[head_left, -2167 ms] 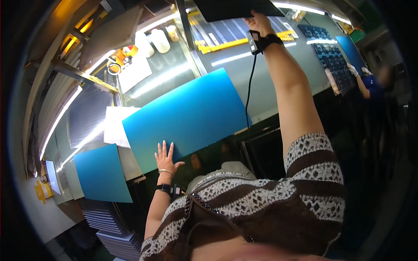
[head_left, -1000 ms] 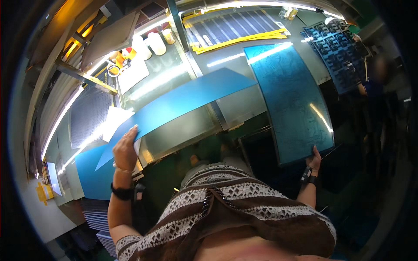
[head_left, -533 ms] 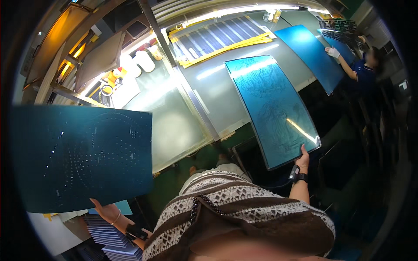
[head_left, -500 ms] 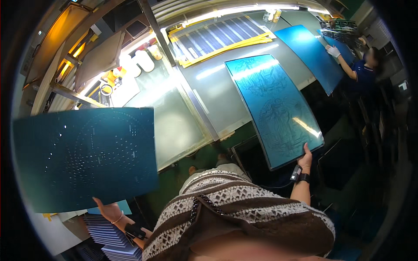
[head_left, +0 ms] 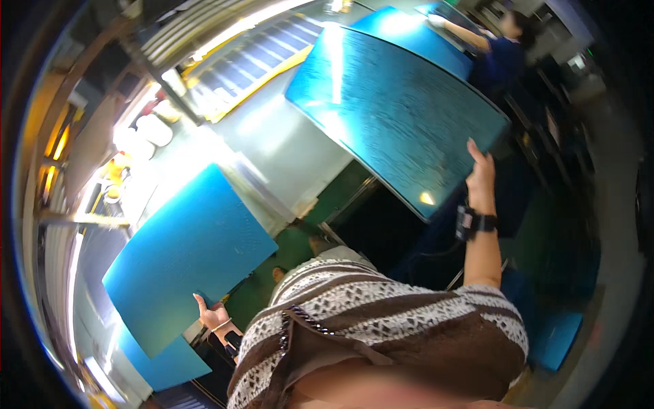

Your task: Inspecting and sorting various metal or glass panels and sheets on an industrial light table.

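Panel and blue sheet, each edge-gripped by the right hand and left hand respectively, partly over the bench, seem light, bendy, scratch-prone: keep to rims

White glare streaks the right-hand panel amid slight blur.

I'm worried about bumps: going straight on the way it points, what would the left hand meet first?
The left hand would first meet the thin blue sheet it holds by the near edge; what comes beyond is unclear in depth.
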A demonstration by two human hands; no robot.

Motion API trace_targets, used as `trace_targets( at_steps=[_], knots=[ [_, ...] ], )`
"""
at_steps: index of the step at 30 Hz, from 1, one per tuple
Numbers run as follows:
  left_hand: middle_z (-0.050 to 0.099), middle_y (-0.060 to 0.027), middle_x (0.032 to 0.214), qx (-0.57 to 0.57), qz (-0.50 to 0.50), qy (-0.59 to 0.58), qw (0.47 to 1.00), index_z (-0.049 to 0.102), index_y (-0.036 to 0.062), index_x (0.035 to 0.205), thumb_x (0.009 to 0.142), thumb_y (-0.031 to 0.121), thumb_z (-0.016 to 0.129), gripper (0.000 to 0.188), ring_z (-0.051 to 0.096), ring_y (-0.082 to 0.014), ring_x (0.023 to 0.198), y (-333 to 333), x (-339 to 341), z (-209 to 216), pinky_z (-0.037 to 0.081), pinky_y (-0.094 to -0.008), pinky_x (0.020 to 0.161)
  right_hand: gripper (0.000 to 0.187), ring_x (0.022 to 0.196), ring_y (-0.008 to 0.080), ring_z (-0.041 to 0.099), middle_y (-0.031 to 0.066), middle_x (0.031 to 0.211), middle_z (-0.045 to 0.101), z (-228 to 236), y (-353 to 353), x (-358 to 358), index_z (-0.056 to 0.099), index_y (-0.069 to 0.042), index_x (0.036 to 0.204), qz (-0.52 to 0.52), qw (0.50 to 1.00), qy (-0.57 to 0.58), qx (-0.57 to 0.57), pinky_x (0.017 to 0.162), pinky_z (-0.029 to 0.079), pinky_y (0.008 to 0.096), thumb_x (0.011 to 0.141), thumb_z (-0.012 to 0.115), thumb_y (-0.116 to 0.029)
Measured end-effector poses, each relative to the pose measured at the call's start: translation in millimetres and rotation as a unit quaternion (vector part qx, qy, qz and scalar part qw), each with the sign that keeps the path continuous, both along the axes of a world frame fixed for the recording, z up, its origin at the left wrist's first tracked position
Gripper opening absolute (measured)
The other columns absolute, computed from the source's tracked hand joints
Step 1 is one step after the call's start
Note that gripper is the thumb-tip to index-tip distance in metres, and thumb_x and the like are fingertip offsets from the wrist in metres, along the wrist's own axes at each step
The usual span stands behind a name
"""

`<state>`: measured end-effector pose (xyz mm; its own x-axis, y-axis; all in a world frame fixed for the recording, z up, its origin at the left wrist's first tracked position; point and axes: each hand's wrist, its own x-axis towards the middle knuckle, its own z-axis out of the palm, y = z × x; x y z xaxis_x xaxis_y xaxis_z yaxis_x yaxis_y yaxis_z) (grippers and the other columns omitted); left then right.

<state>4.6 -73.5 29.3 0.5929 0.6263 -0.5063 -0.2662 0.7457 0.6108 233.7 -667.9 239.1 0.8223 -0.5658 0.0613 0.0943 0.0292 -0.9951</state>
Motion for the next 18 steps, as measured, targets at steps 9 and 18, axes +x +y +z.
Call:
trace_targets(
  at_steps=[9,18],
  knots=[
    [0.053,-0.0102,0.115,-0.062,-0.046,-0.015,0.997,0.048,0.0006,0.114,0.087,0.022,0.054,0.035,0.050,-0.0239,0.103,-5,41,-67,0.040,-0.0371,0.092,0.034,0.095,0.0194,0.052,0.0092,0.103,0.056,-35,-20,8,0.055,0.002,0.104,0.005,0.994,0.006,0.111,0.086,0.041,0.0319,0.076,0.067,-0.013],
    [0.061,-0.0094,0.100,-0.144,-0.305,0.269,0.902,0.054,0.0019,0.105,0.076,0.049,0.061,0.055,0.061,-0.0213,0.090,-8,30,-67,0.053,-0.0307,0.070,0.031,0.095,0.0159,0.053,0.0061,0.102,0.058,-23,-4,-3,0.056,0.002,0.105,0.003,0.998,-0.016,0.062,0.087,0.038,0.0271,0.077,0.065,-0.009]
  ],
)
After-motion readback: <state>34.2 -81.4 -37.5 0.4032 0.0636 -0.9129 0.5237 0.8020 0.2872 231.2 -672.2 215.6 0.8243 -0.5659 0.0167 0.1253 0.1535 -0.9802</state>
